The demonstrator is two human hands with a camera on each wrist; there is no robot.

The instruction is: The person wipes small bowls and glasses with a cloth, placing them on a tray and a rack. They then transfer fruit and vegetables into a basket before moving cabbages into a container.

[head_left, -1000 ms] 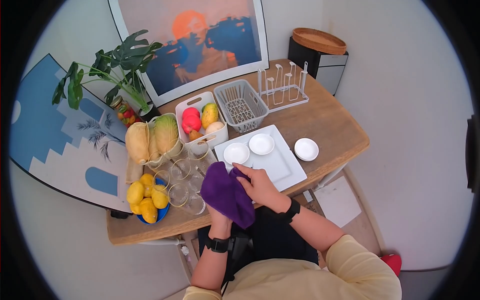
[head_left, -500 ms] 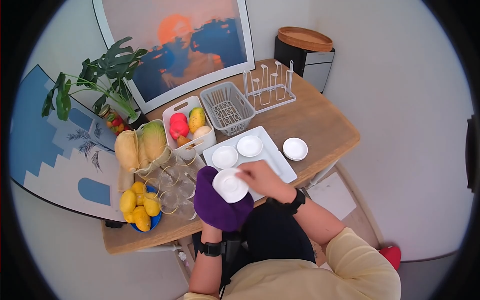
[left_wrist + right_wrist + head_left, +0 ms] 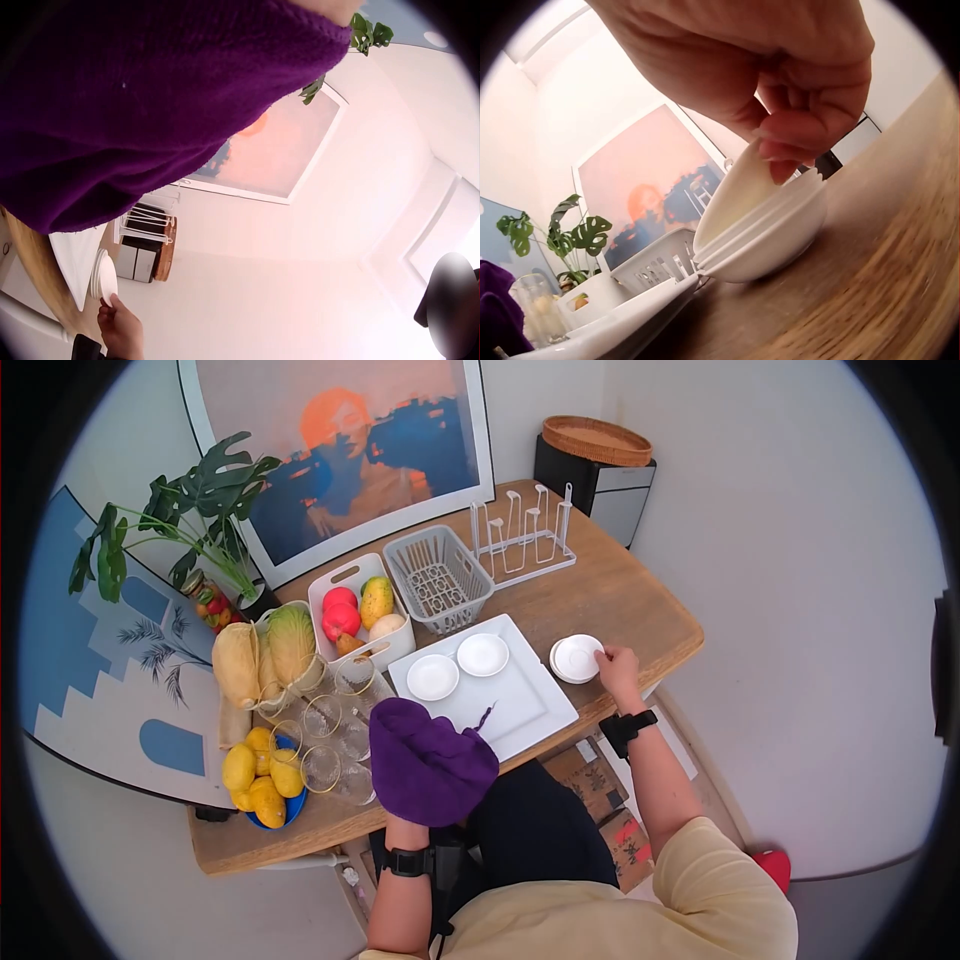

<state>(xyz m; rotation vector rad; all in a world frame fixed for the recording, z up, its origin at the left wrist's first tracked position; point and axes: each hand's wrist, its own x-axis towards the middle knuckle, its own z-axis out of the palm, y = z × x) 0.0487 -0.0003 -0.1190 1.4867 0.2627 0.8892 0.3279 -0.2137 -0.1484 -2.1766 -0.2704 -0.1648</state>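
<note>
My right hand (image 3: pixel 621 672) pinches the rim of a small white dish (image 3: pixel 582 656) at the right of the table. In the right wrist view this dish (image 3: pixel 737 191) tilts over a stack of similar dishes (image 3: pixel 776 244), its lower edge at the stack's rim. A purple cloth (image 3: pixel 432 765) drapes over my left hand (image 3: pixel 407 826) near the front edge; its fingers are hidden beneath. Between the hands lies a square white plate (image 3: pixel 520 705), bearing two small white dishes, the left one (image 3: pixel 433 677) and the right one (image 3: pixel 483 655).
Several gold-rimmed glasses (image 3: pixel 321 716) stand left of the cloth, beside lemons (image 3: pixel 268 800) in a blue bowl. Behind are a white bin (image 3: pixel 395 643) of fruit, a grey basket (image 3: pixel 440 585) and a white cup rack (image 3: pixel 535 568). A potted plant (image 3: pixel 215 490) stands back left.
A second ago both hands were at the cloth. The right hand then lifted a small dish off the cloth and carried it right to the stack. The left hand stays under the cloth.
</note>
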